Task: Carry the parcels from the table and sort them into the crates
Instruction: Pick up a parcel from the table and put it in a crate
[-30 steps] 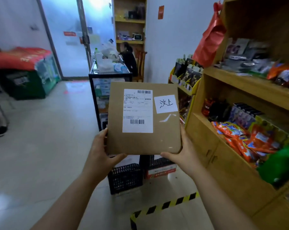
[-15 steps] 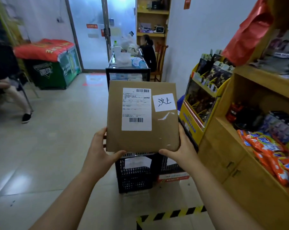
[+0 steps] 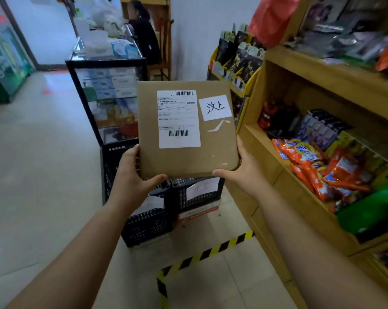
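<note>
Shop floor [image 3: 32,175] runs beneath black crates [image 3: 148,221]; above the crates, left hand [image 3: 133,177] and right hand [image 3: 244,172] clamp a labelled brown parcel [image 3: 186,130] by its lower corners.

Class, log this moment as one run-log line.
phase: carrying | left hand: holds parcel | right hand: holds parcel | black crates: on floor beyond parcel | parcel: not yet dropped

Parcel [image 3: 186,130] sticker [image 3: 215,107] reads "汶上"; shipping label [image 3: 178,118] print blurred.
</note>
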The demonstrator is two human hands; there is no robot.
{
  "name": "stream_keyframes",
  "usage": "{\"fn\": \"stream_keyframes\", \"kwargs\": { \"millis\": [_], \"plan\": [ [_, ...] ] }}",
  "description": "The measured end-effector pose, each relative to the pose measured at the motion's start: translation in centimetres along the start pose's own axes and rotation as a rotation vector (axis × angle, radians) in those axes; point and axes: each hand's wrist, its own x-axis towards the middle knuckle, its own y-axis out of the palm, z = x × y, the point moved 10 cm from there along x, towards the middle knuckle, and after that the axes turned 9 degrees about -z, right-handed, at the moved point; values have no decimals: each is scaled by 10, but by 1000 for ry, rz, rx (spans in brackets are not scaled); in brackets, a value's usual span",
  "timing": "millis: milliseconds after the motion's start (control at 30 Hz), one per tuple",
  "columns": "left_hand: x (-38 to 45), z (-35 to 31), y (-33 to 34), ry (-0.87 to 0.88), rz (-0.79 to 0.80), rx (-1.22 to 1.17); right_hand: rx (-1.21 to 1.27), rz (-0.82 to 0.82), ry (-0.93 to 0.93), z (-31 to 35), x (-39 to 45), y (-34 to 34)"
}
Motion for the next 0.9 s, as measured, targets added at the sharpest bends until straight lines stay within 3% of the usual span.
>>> {"fn": "stream_keyframes", "kwargs": {
  "millis": [167,333,633,900],
  "plan": [
    [4,-17,54,-26,-8,24,13,14,24,-40,26,-31],
    [5,-10,66,-118,-51,21,6,110,-3,-59,58,-22],
    [-4,16,-3,-211,-203,116,54,300,-118,-28,80,68],
    [5,86,-79,-286,-234,82,59,366,-89,12,67,165]
  ]
}}
